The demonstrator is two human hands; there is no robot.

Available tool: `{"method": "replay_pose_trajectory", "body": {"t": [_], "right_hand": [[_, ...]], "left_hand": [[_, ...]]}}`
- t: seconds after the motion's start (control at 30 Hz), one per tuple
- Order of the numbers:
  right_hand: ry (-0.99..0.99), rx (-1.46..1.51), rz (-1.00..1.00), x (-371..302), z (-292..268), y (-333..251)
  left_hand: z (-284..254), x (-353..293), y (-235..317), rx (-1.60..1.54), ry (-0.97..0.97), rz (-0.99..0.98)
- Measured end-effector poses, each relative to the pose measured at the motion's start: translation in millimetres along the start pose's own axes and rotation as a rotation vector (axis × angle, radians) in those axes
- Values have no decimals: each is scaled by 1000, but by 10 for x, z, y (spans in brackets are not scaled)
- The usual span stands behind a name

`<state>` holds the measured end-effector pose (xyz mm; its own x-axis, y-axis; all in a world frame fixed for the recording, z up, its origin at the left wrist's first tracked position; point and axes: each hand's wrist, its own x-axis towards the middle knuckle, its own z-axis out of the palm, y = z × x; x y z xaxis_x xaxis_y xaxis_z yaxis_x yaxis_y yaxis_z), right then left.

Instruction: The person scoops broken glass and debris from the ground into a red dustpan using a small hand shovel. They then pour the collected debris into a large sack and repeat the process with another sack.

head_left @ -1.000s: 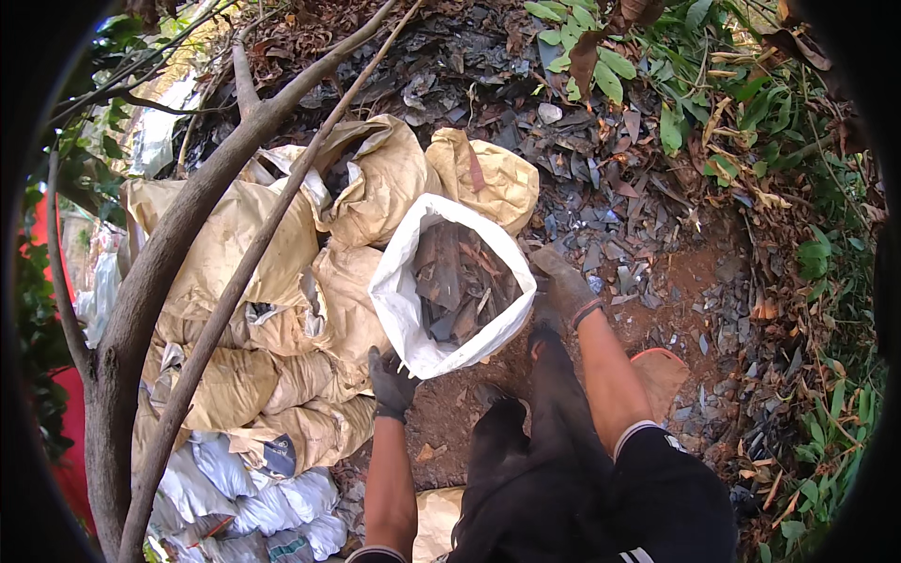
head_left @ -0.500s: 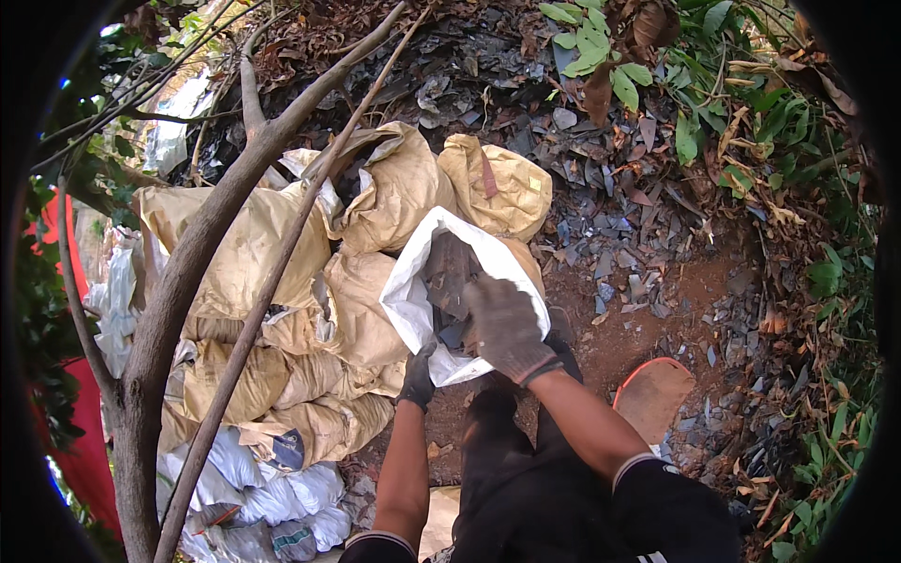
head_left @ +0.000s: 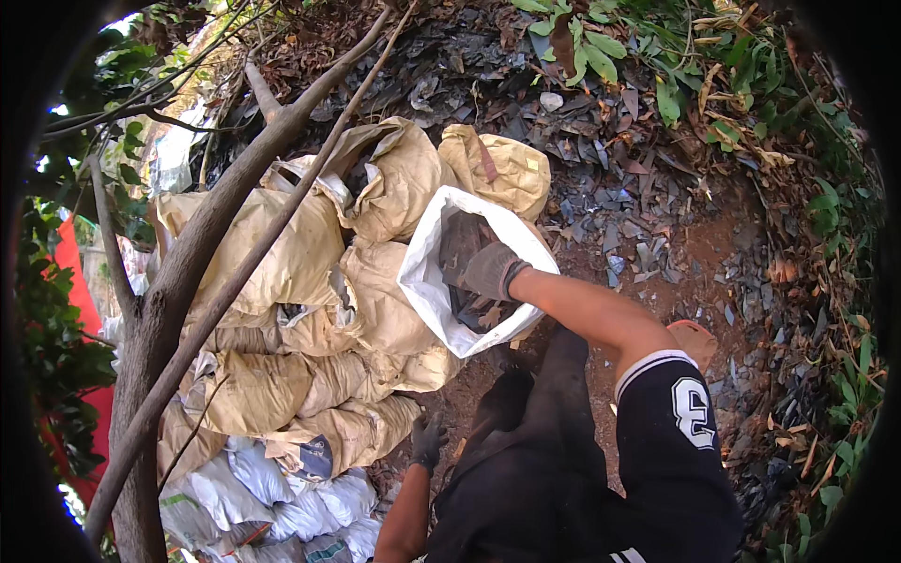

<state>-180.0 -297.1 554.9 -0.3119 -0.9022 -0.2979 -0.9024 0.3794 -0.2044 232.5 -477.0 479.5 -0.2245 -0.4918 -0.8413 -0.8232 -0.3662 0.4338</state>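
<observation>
A white sack [head_left: 427,267] stands with its mouth open in front of me, holding dark flat pieces [head_left: 463,239]. My right hand [head_left: 493,272], in a grey-brown work glove, reaches down inside the sack against those pieces. Its fingertips are hidden, so I cannot tell whether it grips any. Lower and to the left, my left hand [head_left: 428,441], in a dark glove, hangs beside my leg with its fingers apart and nothing in them. It is close to the end of a filled tan sack [head_left: 371,432].
More tan sacks [head_left: 267,253] lie stacked on the left, with white sacks [head_left: 300,507] below. A tree trunk [head_left: 178,291] and thin branches cross the left side. Dark shards [head_left: 648,178] cover the ground ahead. A rounded, orange-rimmed thing [head_left: 693,342] lies right; leafy plants [head_left: 826,216] border it.
My left hand has let go of the white sack's rim and dropped toward my leg. My right hand has moved deeper into the sack. The view has shifted slightly.
</observation>
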Motion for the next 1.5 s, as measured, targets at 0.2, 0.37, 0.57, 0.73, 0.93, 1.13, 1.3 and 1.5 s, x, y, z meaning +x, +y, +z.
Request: {"method": "replay_pose_trajectory", "body": {"t": [0.2, 0.37, 0.57, 0.73, 0.93, 1.13, 1.3, 1.5], "right_hand": [[-172, -133, 209, 107, 213, -399], [-23, -114, 57, 181, 546, -397], [188, 179, 76, -364, -882, -170], [601, 760, 148, -719, -1601, 136], [552, 1827, 173, -476, -774, -43], [297, 921, 887, -163, 1043, -245], [494, 1134, 720, -414, 40, -45], [487, 1502, 419, -594, -704, -89]], "left_hand": [[-561, -171, -359, -14, 144, -118], [-770, -190, -398, -82, 136, 92], [-684, -399, -444, -68, 127, 13], [-688, -422, -511, -24, 136, -80], [-627, -200, -515, -19, 66, 34], [-789, -364, -507, -33, 124, 96], [-711, -399, -416, 51, 50, -45], [-602, -327, -354, 140, 56, -119]]}}
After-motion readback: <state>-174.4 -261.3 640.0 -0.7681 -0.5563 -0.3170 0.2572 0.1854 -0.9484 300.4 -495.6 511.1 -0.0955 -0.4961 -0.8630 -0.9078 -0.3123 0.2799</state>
